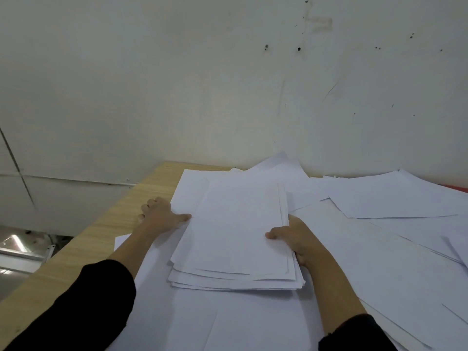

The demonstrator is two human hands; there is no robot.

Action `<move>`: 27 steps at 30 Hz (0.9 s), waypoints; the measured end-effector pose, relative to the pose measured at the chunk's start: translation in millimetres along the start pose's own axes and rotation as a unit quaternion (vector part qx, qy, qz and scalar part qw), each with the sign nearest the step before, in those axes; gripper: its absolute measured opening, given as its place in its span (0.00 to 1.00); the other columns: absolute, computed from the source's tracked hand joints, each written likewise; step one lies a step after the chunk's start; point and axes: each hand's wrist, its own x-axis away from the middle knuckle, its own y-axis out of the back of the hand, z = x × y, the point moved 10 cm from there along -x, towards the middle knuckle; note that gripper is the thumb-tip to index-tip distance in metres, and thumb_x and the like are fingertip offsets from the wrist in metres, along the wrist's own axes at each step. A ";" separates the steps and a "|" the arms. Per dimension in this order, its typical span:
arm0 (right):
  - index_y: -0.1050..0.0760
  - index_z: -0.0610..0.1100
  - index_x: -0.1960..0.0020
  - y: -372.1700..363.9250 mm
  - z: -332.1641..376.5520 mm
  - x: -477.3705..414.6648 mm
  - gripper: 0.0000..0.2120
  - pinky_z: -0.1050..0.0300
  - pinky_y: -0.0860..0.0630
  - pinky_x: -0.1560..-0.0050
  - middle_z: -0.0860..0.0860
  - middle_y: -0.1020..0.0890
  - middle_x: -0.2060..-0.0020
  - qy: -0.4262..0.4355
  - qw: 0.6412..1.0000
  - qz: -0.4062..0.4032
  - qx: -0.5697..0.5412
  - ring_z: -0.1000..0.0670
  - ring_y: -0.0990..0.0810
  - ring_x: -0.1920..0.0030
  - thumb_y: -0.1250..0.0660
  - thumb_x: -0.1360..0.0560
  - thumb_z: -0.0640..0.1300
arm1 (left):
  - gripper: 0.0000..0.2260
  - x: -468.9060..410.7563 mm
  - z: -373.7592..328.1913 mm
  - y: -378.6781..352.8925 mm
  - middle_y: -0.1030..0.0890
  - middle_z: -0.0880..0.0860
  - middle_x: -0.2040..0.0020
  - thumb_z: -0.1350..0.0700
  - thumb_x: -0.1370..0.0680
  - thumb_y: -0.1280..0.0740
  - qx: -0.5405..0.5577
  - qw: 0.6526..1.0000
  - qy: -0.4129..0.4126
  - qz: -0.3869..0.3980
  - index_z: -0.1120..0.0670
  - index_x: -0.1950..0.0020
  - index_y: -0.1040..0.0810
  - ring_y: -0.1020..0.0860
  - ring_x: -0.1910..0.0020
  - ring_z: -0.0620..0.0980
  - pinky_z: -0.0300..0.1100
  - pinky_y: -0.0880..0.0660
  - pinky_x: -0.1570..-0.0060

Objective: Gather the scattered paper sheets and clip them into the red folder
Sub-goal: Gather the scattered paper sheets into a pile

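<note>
A loose stack of white paper sheets (235, 239) lies in the middle of the wooden table (83, 249). My right hand (291, 236) grips the stack's right edge, thumb on top and fingers underneath. My left hand (159, 214) rests at the stack's left side, thumb on the paper and fingers curled on the table. More white sheets (385, 198) lie scattered to the right and under the stack. A sliver of the red folder (455, 188) shows at the far right edge, mostly covered by paper.
A pale wall (228, 84) rises directly behind the table. The table's left edge runs diagonally from the back down to the lower left, with the floor and a metal object (17, 247) beyond it.
</note>
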 end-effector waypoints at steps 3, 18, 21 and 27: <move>0.27 0.40 0.57 4.7 -2.4 -3.0 0.07 0.57 0.27 0.64 0.44 0.22 0.61 -0.015 1.000 -0.026 0.004 0.44 0.23 0.62 0.39 0.29 0.30 | 0.25 -4.2 -3.8 1.4 0.23 0.59 0.44 0.52 0.29 0.26 0.102 0.994 -0.011 -0.024 0.67 0.41 0.28 0.25 0.42 0.60 0.46 0.29 0.52; 0.25 0.37 0.39 -0.1 1.5 1.1 0.17 0.49 0.21 0.51 0.41 0.18 0.46 0.006 1.000 -0.009 -0.010 0.40 0.19 0.48 0.31 0.27 0.32 | 0.09 40.4 -22.4 142.3 0.23 0.65 0.61 0.65 0.19 0.43 0.211 0.886 -0.159 -0.380 0.68 0.47 0.26 0.26 0.60 0.62 0.39 0.40 0.62; 0.26 0.37 0.39 -0.2 1.4 1.6 0.17 0.52 0.21 0.55 0.43 0.18 0.48 0.007 1.000 -0.009 -0.003 0.42 0.19 0.50 0.31 0.28 0.32 | 0.09 46.4 -19.3 173.0 0.34 0.53 0.70 0.65 0.20 0.45 0.224 0.863 -0.172 -0.419 0.65 0.57 0.28 0.34 0.65 0.56 0.37 0.46 0.65; 0.26 0.36 0.38 -0.2 0.6 1.6 0.17 0.56 0.23 0.61 0.41 0.18 0.47 0.006 1.000 -0.010 -0.012 0.43 0.19 0.51 0.32 0.27 0.32 | 0.10 31.4 -3.5 173.9 0.22 0.60 0.48 0.61 0.21 0.41 0.340 0.865 -0.103 -0.353 0.63 0.44 0.25 0.23 0.48 0.59 0.39 0.30 0.51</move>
